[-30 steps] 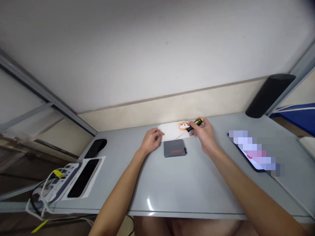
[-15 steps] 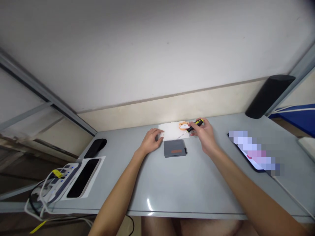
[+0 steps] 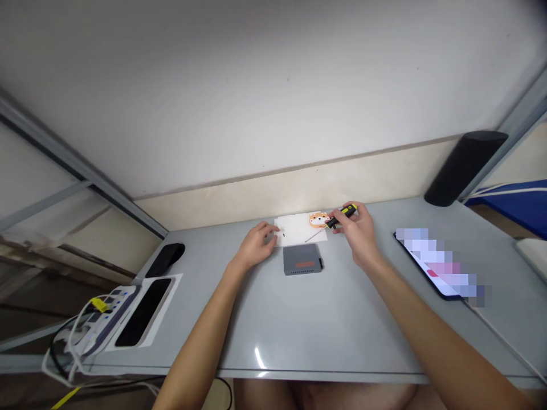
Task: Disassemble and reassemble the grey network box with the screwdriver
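Observation:
My right hand (image 3: pixel 356 230) is closed around the black and yellow handle of a screwdriver (image 3: pixel 341 216). Its thin shaft slants down to the left, and the tip is over the front part of a white sheet of paper (image 3: pixel 294 228). My left hand (image 3: pixel 257 244) is open at the sheet's left edge, thumb and fingers apart, beside tiny dark pieces (image 3: pixel 284 234) that look like screws. In front of the sheet lies a small flat grey box (image 3: pixel 301 259) with a reddish label and a row of vent holes. An orange and white animal-face item (image 3: pixel 318 220) rests on the paper's back right.
To the left are a dark phone (image 3: pixel 144 312) on white paper, a power strip (image 3: pixel 106 319) with cables and a black object (image 3: pixel 166 259). A lit phone (image 3: pixel 436 265) with a cable lies right. A black cylinder (image 3: pixel 465 168) stands at the back right, near the wall.
My left hand has drawn slightly left, off the tiny dark pieces. The screwdriver's tip has shifted a little away from the grey box's back edge; my right hand keeps hold of it.

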The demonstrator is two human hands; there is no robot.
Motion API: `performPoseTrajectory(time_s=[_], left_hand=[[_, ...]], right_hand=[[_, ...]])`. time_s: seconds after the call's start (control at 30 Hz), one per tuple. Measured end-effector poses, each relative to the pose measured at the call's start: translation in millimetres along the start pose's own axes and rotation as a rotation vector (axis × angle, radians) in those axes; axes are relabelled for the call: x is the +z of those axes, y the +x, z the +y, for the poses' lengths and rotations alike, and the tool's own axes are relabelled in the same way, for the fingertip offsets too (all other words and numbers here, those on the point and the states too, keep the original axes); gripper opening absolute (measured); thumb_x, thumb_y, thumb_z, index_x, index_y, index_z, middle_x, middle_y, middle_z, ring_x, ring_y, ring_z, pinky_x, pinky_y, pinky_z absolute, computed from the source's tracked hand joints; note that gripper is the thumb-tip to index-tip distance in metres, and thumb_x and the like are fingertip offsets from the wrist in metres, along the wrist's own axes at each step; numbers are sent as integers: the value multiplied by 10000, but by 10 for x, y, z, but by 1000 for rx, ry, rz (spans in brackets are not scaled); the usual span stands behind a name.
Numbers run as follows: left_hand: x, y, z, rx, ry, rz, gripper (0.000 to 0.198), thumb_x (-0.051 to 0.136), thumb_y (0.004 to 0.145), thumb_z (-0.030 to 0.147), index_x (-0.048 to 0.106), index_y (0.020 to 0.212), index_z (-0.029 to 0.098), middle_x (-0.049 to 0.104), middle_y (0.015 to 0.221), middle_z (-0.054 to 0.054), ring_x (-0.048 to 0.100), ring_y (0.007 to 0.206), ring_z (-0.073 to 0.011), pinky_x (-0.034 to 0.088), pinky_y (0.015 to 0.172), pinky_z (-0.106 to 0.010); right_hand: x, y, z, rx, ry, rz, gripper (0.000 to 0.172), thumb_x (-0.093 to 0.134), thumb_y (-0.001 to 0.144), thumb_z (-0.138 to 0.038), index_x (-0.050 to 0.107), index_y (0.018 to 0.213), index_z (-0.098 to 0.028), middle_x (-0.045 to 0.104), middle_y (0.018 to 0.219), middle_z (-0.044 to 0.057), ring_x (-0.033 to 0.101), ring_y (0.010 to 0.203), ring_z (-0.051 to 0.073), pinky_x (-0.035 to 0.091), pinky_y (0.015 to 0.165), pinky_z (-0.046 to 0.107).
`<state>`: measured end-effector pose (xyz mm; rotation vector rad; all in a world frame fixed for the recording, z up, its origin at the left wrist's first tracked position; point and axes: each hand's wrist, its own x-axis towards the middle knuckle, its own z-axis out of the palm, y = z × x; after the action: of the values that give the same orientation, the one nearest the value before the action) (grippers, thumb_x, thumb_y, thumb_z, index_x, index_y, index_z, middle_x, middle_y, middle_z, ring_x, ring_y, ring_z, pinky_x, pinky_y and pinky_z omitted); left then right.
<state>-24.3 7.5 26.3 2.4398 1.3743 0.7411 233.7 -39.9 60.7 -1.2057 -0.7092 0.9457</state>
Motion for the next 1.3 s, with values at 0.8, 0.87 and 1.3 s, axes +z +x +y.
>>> performPoseTrajectory(time_s=[0.8,0.87,1.3], left_hand=[[-163,-48,-22,-43,-637,-668,464,602,961,213,677,1415,272,650,999,-45,570,907,-172,460,903,-340],[-159,-46,-18,-45,-644,-662,456,601,954,193,692,1394,272,658,998,-47,578,916,-175,465,907,-345],[-157,-62,-101,-115,-744,-681,514,765,921,418,658,1393,243,673,1070,-67,603,980,-189,470,927,-338]], right_hand=[[145,-93,331,-185,-81,-290,429,766,703,-473,491,963,-271,680,786,-27,706,681,191,494,564,300],[165,-139,377,-194,-105,-342,402,751,726,-463,498,974,-272,678,803,-23,718,718,198,490,573,299],[180,-181,414,-224,-89,-385,378,755,753,-449,499,965,-271,638,862,-22,709,716,180,496,581,303]])
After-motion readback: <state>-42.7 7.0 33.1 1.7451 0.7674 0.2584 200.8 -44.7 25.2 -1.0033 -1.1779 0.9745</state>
